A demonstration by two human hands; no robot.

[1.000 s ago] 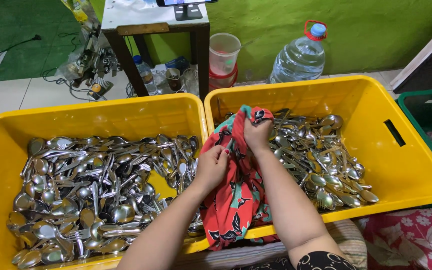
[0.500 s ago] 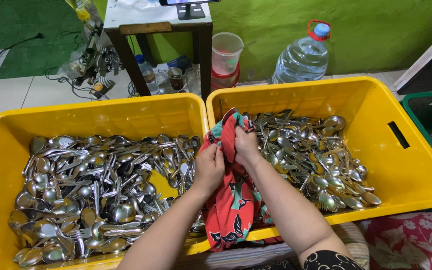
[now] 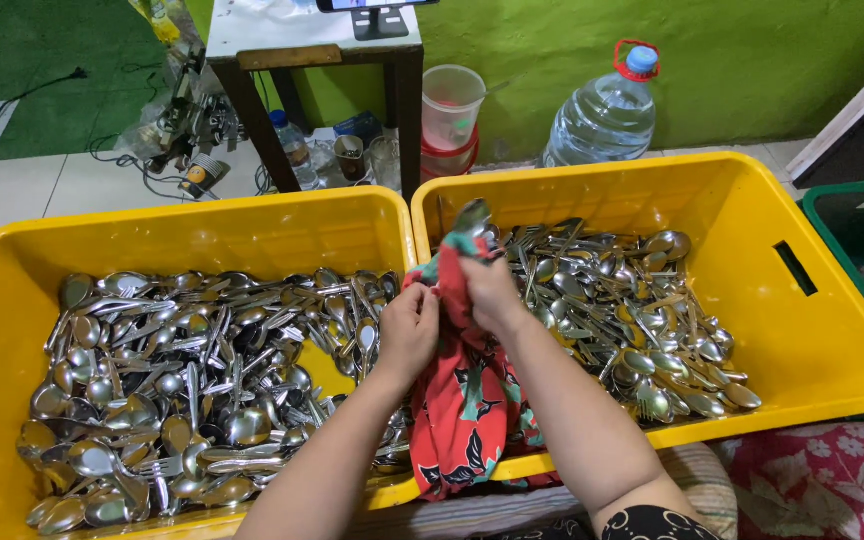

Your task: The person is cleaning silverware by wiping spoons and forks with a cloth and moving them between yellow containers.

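My left hand (image 3: 409,328) grips a red flowered cloth (image 3: 464,410) that hangs over the meeting rims of two yellow crates. My right hand (image 3: 490,290) holds a metal spoon (image 3: 471,216) wrapped in the upper part of that cloth; the spoon's bowl sticks up out of the fabric. The left yellow crate (image 3: 252,235) holds a heap of spoons and forks (image 3: 182,380). The right yellow crate (image 3: 812,330) holds another pile of cutlery (image 3: 632,320).
Behind the crates stand a large water bottle (image 3: 604,112), stacked plastic cups (image 3: 450,112) and a small table (image 3: 312,50) with bottles and cables under it. A green crate (image 3: 857,225) is at the right. Flowered fabric (image 3: 822,480) lies at the lower right.
The spoon's bowl has come up out of the cloth, which was bunched over it before. Both hands have shifted slightly left along the cloth.
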